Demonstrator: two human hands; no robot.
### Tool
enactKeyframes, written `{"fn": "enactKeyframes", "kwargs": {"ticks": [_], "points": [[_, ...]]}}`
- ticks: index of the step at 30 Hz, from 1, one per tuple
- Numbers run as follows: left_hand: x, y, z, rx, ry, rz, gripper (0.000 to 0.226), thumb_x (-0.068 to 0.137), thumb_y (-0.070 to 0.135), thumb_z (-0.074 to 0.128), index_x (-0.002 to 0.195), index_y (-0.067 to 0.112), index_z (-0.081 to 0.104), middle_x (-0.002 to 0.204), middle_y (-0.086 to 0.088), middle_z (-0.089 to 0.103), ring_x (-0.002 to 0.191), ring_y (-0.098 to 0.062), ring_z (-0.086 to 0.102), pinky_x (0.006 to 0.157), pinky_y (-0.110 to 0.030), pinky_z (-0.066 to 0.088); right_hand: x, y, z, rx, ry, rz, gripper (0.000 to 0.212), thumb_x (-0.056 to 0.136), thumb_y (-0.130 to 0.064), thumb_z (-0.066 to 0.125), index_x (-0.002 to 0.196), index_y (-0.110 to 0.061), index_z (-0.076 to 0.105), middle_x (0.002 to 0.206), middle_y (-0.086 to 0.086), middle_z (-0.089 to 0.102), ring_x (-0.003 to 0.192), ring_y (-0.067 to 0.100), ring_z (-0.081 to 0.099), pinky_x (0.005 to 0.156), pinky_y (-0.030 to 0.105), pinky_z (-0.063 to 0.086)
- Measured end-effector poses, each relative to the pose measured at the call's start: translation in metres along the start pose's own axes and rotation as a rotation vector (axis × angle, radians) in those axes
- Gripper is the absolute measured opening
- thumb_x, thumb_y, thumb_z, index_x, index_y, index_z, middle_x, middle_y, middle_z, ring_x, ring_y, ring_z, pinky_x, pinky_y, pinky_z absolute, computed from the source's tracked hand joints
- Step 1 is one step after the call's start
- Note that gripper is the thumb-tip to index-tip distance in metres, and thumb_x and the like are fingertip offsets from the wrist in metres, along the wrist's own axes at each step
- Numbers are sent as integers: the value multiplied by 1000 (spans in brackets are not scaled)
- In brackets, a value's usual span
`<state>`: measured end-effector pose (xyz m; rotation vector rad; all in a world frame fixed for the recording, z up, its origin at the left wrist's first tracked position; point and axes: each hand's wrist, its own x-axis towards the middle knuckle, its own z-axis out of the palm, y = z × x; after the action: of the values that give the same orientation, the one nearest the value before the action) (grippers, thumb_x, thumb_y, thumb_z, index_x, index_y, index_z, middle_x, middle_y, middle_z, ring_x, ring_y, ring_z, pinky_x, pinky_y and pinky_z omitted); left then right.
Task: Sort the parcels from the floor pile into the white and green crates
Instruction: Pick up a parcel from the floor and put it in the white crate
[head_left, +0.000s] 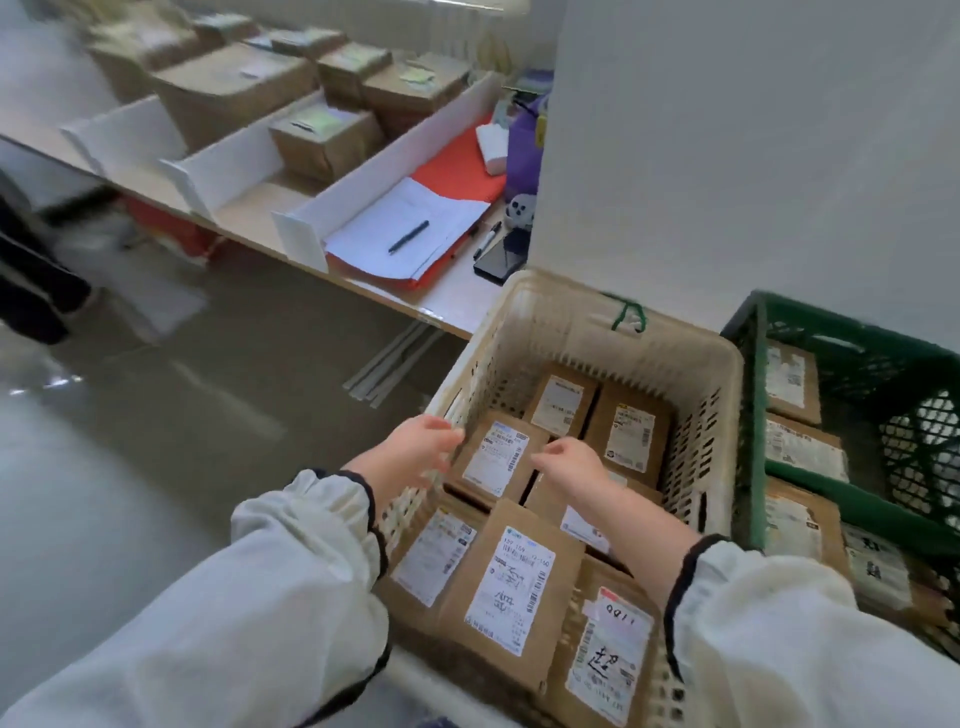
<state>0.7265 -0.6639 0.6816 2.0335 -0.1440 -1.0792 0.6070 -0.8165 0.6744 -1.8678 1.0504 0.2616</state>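
— How far along is the sorting?

— Well on, I'd judge. The cream-white lattice plastic crate has its bottom covered with flat brown cardboard parcels, at least seven, some overlapping. The dark green lattice plastic crate, right against the white crate's right wall, holds several more.

— And the floor pile?

— Out of view, so what's left can't be told.

— The hands?

— Both are over the white crate, holding nothing. The left hand is at its left rim, fingers loosely bent and slightly apart, though blurred. The right hand hangs over the crate's middle, fingers curled downward above a parcel; whether they touch it I cannot tell. Between the hands lies a brown parcel with a white barcode label.

— Anything legible?

— By the crate's near wall, the big brown parcel has a label starting "159 159"; the handwriting below it I can't make out. To its right, inside the crate, a taped brown parcel shows what looks like "0811" and a large handwritten "超". The other labels are too small to read.
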Motion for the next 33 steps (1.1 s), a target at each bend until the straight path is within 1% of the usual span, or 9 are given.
{"fn": "enactKeyframes", "kwargs": {"ticks": [3, 6, 13, 17, 20, 24, 27, 30, 33], "points": [[-33, 2, -29, -35, 120, 23, 44, 93, 33, 55, 134, 17, 46, 115, -3, 59, 101, -21, 62, 81, -37, 52, -10, -49, 8, -88, -80, -171, 34, 93, -20, 53, 122, -2, 56, 117, 17, 62, 105, 28, 61, 89, 41, 52], [-73, -12, -54, -154, 250, 16, 41, 95, 33, 51, 134, 17, 46, 116, -4, 58, 108, -23, 60, 86, -40, 49, -26, -88, 30, -161, -144, -290, 29, 94, -22, 54, 118, -8, 57, 96, 5, 59, 78, 14, 58, 70, 27, 54], [-187, -109, -96, -435, 606, -45, 29, 96, 29, 50, 123, 20, 51, 106, -3, 59, 92, -21, 61, 81, -37, 45, -107, -124, 117, -362, -369, -511, 31, 91, -19, 53, 119, -7, 59, 92, 6, 59, 85, 18, 55, 74, 31, 48], [-269, -184, -102, -564, 776, -114, 18, 96, 27, 49, 114, 24, 51, 97, 0, 58, 86, -19, 59, 71, -30, 42, -166, -126, 179, -483, -489, -618, 31, 88, -13, 54, 115, -2, 62, 67, 2, 50, 72, 21, 52, 54, 24, 37], [-341, -254, -92, -635, 885, -206, 15, 96, 26, 49, 111, 26, 51, 101, -1, 57, 83, -18, 58, 66, -26, 39, -223, -118, 229, -529, -587, -662, 31, 87, -15, 57, 116, -2, 59, 69, 2, 49, 57, 16, 47, 48, 22, 33], [-446, -356, -59, -751, 1020, -376, 17, 97, 27, 49, 114, 26, 52, 108, -3, 57, 87, -21, 57, 74, -30, 38, -317, -89, 295, -599, -766, -692, 5, 89, -17, 56, 87, -13, 54, 71, 5, 46, 61, 19, 44, 51, 23, 29], [-527, -423, -19, -902, 1167, -492, 19, 97, 27, 50, 116, 24, 51, 108, -6, 57, 88, -24, 57, 84, -35, 37, -384, -49, 347, -684, -879, -713, 5, 90, -21, 55, 92, -17, 53, 81, 7, 49, 75, 22, 48, 58, 25, 35], [-596, -480, 34, -1088, 1281, -552, 17, 97, 26, 50, 113, 24, 51, 95, -5, 58, 71, -19, 54, 73, -28, 38, -439, -3, 398, -787, -978, -732, 13, 90, -19, 54, 99, -12, 59, 91, 8, 55, 77, 23, 53, 59, 24, 39], [-645, -526, 84, -1194, 1305, -659, 17, 97, 30, 49, 113, 23, 51, 101, -4, 57, 73, -17, 54, 71, -28, 36, -481, 43, 436, -924, -1050, -729, 13, 90, -17, 52, 100, -12, 59, 94, 9, 58, 78, 23, 55, 59, 23, 40]]}}
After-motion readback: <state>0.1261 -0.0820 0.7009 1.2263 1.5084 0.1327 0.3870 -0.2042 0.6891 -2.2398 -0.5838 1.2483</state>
